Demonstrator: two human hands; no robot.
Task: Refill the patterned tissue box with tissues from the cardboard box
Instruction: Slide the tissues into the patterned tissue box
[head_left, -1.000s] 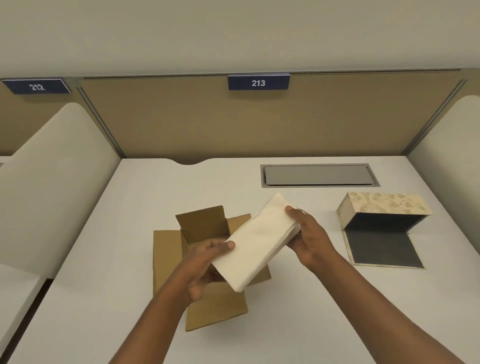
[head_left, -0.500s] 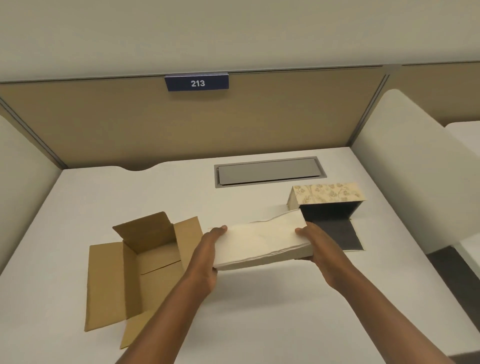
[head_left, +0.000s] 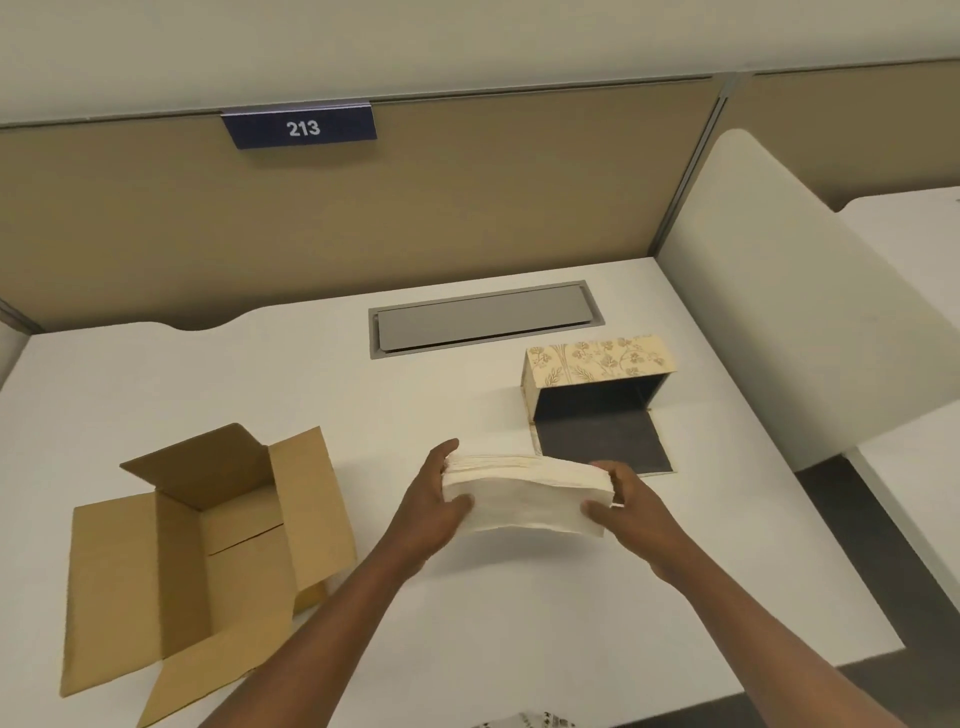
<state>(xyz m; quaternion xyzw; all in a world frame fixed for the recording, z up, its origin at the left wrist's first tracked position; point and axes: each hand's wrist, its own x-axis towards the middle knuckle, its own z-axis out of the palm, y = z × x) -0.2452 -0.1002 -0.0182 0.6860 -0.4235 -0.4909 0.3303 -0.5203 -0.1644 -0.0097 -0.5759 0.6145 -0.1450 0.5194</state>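
A thick stack of white tissues (head_left: 527, 501) is held level above the white desk (head_left: 467, 613), one end in my left hand (head_left: 434, 506), the other in my right hand (head_left: 631, 512). Just beyond the stack, the patterned tissue box (head_left: 597, 359) lies on its side with a dark open interior and its dark flap (head_left: 602, 441) laid flat toward me. The brown cardboard box (head_left: 218, 540) stands open at the left with its flaps spread, and nothing shows inside it.
A grey cable hatch (head_left: 485, 322) is set into the desk behind the patterned box. Tan partition with a sign reading 213 (head_left: 301, 127) closes the back. A white side divider (head_left: 800, 322) borders the right edge. A patterned scrap (head_left: 524, 721) shows at the bottom edge.
The tissue stack has moved from over the cardboard box rightward to just in front of the patterned box and turned level. The view has swung right.
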